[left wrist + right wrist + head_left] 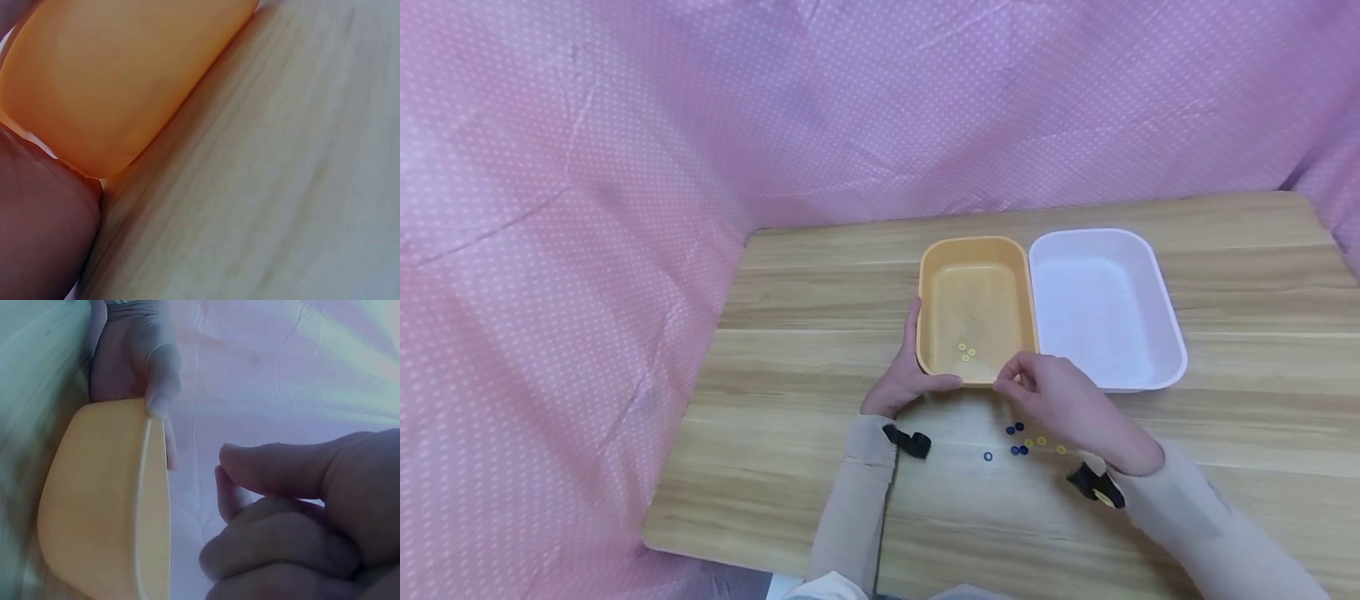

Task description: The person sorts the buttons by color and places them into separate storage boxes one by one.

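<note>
My left hand [904, 379] grips the near left corner of an orange plastic bin [930, 250], its thumb along the front rim and its fingers along the left side. Inside the bin lie small yellow rings [966, 358]. Over the bin's front right rim is my right hand [1063, 400], thumb and index finger brought together at the tips and the other fingers curled. In the right wrist view no object shows between those fingertips [232, 455]; anything tiny there is hidden. On the table below lie several loose dark blue rings [988, 457] and yellow rings [1041, 441].
A white plastic bin [1172, 333] stands against the right side of the orange one. Both are on a wooden table [790, 350]. Pink dotted cloth [850, 108] hangs behind the table and along its left side.
</note>
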The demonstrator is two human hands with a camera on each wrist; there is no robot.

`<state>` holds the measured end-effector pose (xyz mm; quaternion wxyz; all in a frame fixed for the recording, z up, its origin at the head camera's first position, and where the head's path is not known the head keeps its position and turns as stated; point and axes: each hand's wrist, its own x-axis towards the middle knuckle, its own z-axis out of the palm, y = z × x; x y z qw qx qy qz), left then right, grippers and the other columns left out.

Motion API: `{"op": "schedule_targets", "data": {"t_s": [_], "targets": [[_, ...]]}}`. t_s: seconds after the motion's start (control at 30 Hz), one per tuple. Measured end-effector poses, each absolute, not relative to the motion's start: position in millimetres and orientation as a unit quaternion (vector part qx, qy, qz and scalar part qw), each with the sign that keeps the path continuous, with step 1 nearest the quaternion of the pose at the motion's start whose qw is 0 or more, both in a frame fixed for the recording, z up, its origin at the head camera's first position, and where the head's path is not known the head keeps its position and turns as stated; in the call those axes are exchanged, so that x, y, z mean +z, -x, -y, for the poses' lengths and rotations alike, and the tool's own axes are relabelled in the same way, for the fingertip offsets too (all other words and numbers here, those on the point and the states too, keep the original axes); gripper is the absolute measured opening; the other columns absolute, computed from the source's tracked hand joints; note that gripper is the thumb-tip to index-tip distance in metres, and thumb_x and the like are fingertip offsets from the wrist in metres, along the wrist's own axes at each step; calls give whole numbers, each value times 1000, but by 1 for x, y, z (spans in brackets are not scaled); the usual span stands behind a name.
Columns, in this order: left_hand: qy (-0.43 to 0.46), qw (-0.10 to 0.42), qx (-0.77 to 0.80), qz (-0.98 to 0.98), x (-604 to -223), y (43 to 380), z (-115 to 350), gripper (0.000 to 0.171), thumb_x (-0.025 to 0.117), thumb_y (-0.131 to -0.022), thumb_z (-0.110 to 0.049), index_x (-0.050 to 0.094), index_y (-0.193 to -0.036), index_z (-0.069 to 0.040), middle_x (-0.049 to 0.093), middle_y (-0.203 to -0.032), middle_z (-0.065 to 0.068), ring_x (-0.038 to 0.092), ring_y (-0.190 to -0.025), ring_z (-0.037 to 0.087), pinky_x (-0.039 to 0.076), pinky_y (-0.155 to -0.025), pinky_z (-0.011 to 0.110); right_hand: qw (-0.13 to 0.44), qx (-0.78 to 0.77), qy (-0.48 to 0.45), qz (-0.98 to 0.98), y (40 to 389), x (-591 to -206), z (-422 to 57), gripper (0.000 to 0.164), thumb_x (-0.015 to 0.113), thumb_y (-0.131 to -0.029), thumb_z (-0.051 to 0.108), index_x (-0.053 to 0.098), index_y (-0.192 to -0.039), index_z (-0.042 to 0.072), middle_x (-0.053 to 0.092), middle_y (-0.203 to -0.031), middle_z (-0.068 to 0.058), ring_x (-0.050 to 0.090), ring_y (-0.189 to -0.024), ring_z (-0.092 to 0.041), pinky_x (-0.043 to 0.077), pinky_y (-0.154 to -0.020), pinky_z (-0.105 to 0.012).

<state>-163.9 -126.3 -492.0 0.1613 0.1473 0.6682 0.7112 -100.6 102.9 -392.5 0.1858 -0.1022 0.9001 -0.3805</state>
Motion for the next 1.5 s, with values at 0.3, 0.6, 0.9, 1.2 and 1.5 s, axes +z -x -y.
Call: {"op": "schedule_targets", "data": {"t_s": [0.3,0.6,0.9,1.2,1.5], "targets": [[-139,147,711,-674,-508,168,127,134,87,-60,0,-6,-148,-42,16,-155,-5,42,-125,22,23,-109,31,180,-322,114,-922,77,-406,-121,14,67,-88,24,64,-94,12,45,-60,0,41,-50,-14,34,-44,-27],[-142,159,717,-663,-499,167,126,135,85,-61,5,-9,-149,-35,12,-157,0,39,-128,28,20,-111,36,177,-253,139,-941,65,-438,-136,16,73,-79,16,65,-90,8,58,-67,3,54,-62,-14,46,-58,-35],[-142,156,716,-666,-504,169,126,134,87,-60,-1,-5,-148,-43,11,-157,-1,36,-130,27,18,-111,36,150,-219,153,-952,65,-449,-141,12,74,-75,11,66,-83,10,63,-75,2,59,-68,-17,50,-62,-39],[-143,144,704,-681,-510,168,126,135,88,-60,-3,-8,-149,-35,13,-156,-2,39,-128,24,19,-111,34,141,-218,143,-955,66,-456,-144,10,74,-76,13,65,-79,15,62,-72,4,56,-63,-14,46,-56,-38],[-146,163,714,-665,-491,163,126,134,85,-62,3,-9,-149,-35,6,-157,6,31,-132,35,14,-112,41,165,-234,141,-948,67,-452,-152,7,73,-79,19,66,-80,17,61,-72,8,55,-64,-10,47,-59,-36]]}}
